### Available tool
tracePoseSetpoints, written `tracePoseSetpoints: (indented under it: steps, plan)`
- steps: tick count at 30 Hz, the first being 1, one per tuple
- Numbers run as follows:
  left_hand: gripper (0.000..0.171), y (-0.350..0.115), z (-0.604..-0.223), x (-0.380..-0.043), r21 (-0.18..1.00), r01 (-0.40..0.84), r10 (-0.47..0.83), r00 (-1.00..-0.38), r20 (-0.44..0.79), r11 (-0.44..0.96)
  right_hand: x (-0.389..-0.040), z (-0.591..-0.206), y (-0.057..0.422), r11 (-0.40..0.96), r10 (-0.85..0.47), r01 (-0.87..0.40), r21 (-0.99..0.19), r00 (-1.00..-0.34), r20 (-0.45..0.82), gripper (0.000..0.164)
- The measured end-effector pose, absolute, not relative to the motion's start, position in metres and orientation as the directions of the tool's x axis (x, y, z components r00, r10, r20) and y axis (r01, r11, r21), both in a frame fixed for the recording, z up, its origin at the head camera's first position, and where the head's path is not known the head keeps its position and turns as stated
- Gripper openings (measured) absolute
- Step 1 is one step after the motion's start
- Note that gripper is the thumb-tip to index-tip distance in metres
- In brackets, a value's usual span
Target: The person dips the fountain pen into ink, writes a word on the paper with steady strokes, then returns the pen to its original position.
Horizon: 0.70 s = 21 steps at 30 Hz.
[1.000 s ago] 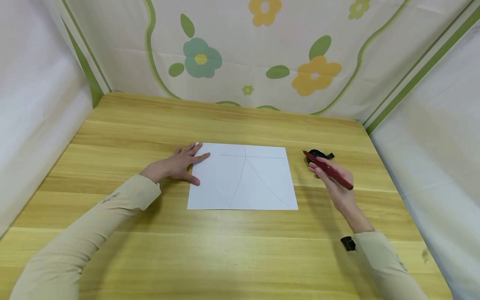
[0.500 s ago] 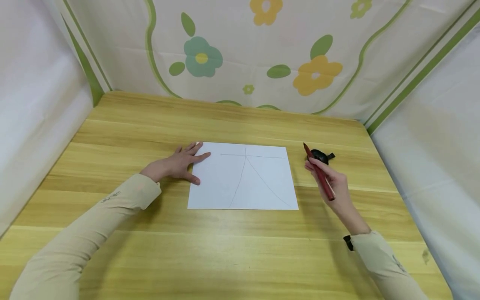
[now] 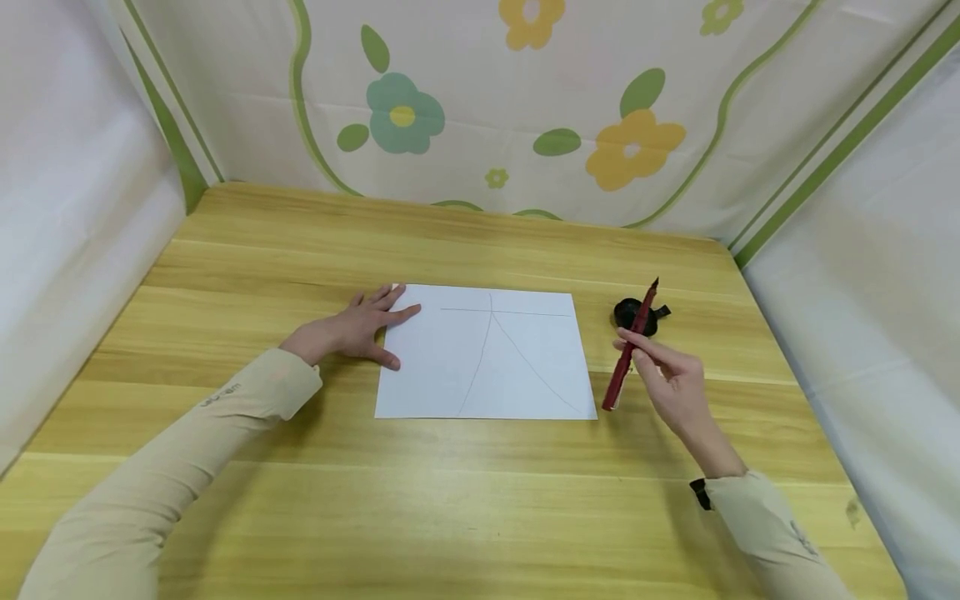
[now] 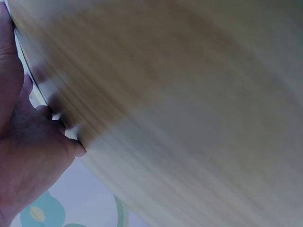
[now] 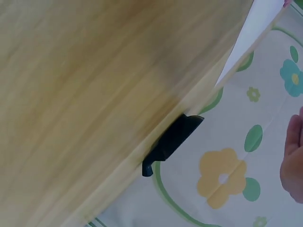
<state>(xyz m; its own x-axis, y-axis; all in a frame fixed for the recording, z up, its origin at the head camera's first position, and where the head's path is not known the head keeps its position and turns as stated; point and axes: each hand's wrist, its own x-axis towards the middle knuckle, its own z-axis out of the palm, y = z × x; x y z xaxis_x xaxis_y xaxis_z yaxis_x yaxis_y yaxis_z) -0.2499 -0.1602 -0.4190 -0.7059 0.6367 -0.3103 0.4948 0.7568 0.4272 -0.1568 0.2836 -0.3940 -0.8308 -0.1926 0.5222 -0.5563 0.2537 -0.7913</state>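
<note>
A white sheet of paper [image 3: 487, 358] lies on the wooden table, bearing thin dark lines: a horizontal one crossed by a short vertical, with two strokes spreading downward. My left hand [image 3: 360, 327] rests with spread fingers on the sheet's left edge; the left wrist view shows this hand [image 4: 33, 137] against the table. To the right of the paper, my right hand [image 3: 671, 379] pinches a dark red pen [image 3: 622, 367] between thumb and fingers, its dark pointed tip facing away from me. The right wrist view catches only part of this hand [image 5: 293, 165].
Behind the pen is a small black round dish [image 3: 625, 313] with a short handle; the dish [image 5: 173, 139] looks shallow in the right wrist view. A white curtain with flowers [image 3: 465, 100] hangs along the table's far edge. White cloth [image 3: 67, 208] flanks both sides.
The pen has swung in my right hand, its tip turning from the upper left to the upper right and its back end moving toward the paper. My left hand and the sheet stay put.
</note>
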Motion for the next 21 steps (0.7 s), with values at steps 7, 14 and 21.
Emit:
tracePoseSetpoints:
  steps: [7,14,21]
  plan:
    - [0.099,-0.160,-0.419,-0.250,0.428,0.494,0.636,-0.706,-0.310,0.757,-0.161,-0.396,0.282,0.303,-0.088,-0.538,-0.787,-0.838,0.539,0.027]
    - [0.099,-0.159,-0.416,-0.250,0.421,0.493,0.632,-0.710,-0.310,0.761,-0.173,-0.399,0.308,0.692,0.036,-0.284,-0.664,-0.905,0.425,0.040]
    - [0.098,-0.159,-0.418,-0.249,0.417,0.505,0.639,-0.707,-0.303,0.756,-0.193,-0.411,0.354,0.878,0.068,-0.041,-0.478,-0.976,0.207,0.034]
